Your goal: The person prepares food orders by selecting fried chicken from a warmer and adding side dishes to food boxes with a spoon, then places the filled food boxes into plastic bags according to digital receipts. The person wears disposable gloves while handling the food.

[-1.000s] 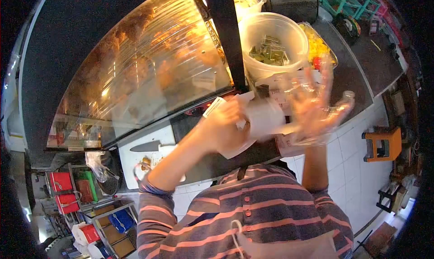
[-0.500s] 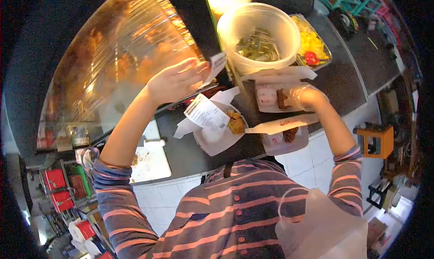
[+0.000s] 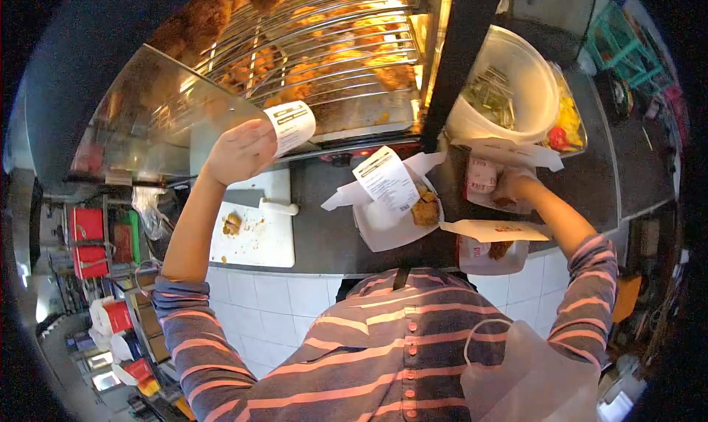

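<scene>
My left hand point(image 3: 242, 153) is closed on a printed paper receipt point(image 3: 296, 131), its fingers against the edge of the warmer's sliding glass panel point(image 3: 166, 116). My right hand point(image 3: 522, 187), seemingly in a thin clear glove, reaches into an open paper food box point(image 3: 479, 199) at the right. Its fingers curl at a brown piece of fried chicken point(image 3: 504, 200) beside a wrapped white-and-red packet point(image 3: 481, 176); the fingertips are partly hidden. A second open box point(image 3: 383, 234) holds a fried piece point(image 3: 425, 210) under another receipt point(image 3: 386, 180). A third box point(image 3: 476, 263) stands nearest my body.
The lit warmer has wire racks point(image 3: 332, 39) with fried pieces. Behind the boxes stand a translucent tub point(image 3: 542, 90) and a tray of yellow food point(image 3: 569, 120). A white cutting board point(image 3: 258, 241) with crumbs and a white-handled knife point(image 3: 279, 207) lies at left.
The glass panel has slid left with my left hand, uncovering the racks. My view has turned left. My right hand has moved deeper into its box, onto the chicken.
</scene>
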The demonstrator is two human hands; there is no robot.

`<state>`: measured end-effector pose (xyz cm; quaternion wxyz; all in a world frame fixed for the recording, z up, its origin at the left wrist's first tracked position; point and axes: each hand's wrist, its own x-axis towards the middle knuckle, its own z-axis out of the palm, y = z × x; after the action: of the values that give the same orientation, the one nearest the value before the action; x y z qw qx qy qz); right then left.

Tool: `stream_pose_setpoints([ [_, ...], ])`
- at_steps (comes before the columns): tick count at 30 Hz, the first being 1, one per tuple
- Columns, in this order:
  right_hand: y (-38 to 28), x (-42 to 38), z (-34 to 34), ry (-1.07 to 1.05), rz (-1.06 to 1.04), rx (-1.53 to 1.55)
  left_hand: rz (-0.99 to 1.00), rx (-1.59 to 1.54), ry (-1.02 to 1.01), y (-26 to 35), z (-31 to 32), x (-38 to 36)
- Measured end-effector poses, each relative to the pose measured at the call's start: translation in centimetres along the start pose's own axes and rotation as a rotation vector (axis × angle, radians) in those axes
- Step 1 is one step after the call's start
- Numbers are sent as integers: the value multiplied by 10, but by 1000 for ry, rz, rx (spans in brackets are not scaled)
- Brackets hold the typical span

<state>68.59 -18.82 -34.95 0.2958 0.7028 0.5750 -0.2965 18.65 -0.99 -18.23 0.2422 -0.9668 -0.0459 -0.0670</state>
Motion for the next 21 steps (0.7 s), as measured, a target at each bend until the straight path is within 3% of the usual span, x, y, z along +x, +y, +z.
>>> stream_pose_setpoints([
  [2,30,29,31,220,-234,-8,-62,-7,27,1,-10,-15],
  [4,-9,-36,-23,91,-116,168,-137,-5,14,3,-18,-29],
  [8,24,12,17,-6,-289,402,-236,11,-76,1,-15,-66],
  [11,8,2,10,31,-191,209,-337,73,-99,3,-14,-88],
  [14,20,9,23,152,-175,286,-424,119,-64,3,-16,-106],
  [16,4,-2,8,87,-129,59,-480,136,-46,4,-12,-119],
  [18,0,-6,0,65,-69,79,-530,144,-47,4,-11,-132],
  [21,13,-17,11,79,-41,602,-580,84,-29,9,-11,-133],
])
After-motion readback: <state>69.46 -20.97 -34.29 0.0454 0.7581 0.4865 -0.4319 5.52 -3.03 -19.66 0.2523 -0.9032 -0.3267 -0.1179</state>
